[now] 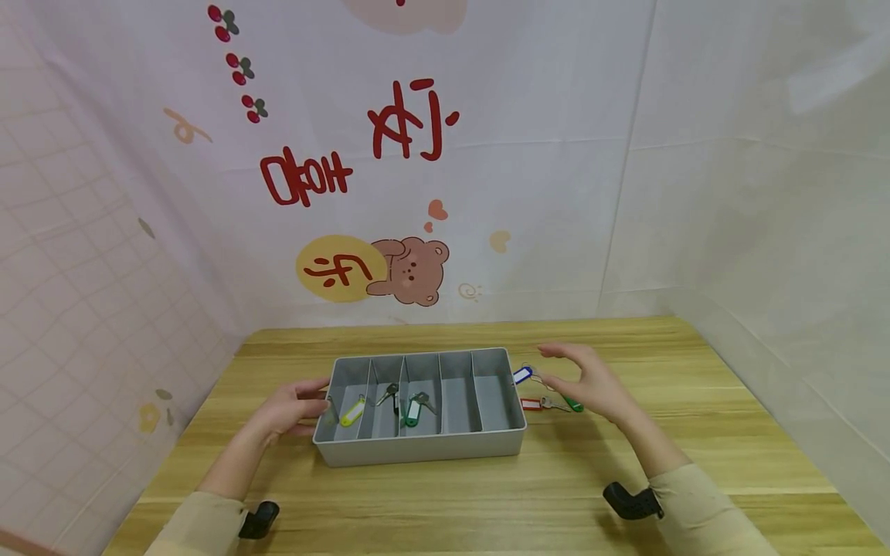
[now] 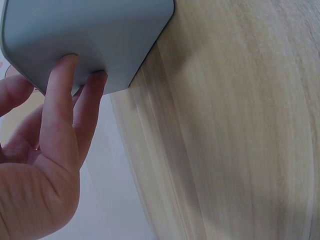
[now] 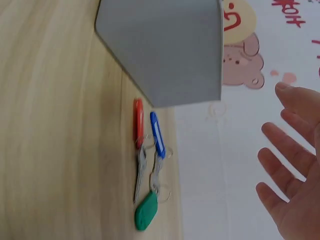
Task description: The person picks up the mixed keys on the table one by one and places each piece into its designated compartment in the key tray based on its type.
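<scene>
A grey divided tray [image 1: 420, 449] stands on the table. My left hand [image 1: 283, 409] touches its left end, fingertips against the outer wall in the left wrist view. In the tray's left compartments lie a yellow key tag [image 1: 353, 411], a key [image 1: 386, 394] with a dark tag partly hidden by a divider, and a green key tag [image 1: 413, 411] with its key. My right hand [image 1: 591, 382] hovers beyond the tray's right end, fingers apart and holding nothing. Near it on the table lie a red key tag [image 3: 139, 120], a blue key tag [image 3: 157, 135] and a green key tag [image 3: 146, 212], with keys.
The wood-grain table [image 1: 445, 506] runs back to a white printed cloth [image 1: 542, 193], and similar cloth hangs at both sides. Each forearm wears a black wrist mount [image 1: 631, 500] near the sleeve.
</scene>
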A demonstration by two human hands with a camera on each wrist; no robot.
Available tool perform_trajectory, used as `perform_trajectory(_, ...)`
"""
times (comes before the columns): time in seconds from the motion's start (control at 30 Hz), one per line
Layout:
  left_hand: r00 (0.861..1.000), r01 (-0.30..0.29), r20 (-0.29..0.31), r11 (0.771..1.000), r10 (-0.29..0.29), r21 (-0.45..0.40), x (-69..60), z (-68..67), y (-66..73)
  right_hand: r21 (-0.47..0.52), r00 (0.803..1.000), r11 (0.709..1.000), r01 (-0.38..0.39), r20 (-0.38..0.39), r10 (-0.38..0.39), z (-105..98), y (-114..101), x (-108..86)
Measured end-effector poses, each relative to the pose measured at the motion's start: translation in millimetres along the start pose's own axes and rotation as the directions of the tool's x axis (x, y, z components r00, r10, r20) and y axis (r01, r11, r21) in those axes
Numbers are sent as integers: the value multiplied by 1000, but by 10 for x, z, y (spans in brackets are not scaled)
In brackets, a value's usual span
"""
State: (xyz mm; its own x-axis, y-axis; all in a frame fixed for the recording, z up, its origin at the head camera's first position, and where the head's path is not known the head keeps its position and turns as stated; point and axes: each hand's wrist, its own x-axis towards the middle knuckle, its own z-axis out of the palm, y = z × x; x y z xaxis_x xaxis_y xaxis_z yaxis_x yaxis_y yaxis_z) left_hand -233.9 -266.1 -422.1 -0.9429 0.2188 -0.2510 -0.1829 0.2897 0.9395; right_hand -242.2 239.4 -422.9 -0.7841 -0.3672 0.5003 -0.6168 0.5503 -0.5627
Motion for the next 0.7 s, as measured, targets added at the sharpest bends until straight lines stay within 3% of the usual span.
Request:
perform_trajectory(0.33, 1000, 0, -9, 1000, 0, 17, -18, 2, 13, -71, 1000, 997, 31, 7, -31, -58, 196, -66)
perform_trajectory(0.7, 1000, -1, -7, 1000, 1, 31, -18, -1, 19, -73, 999, 997, 19, 29, -17, -83, 368, -91)
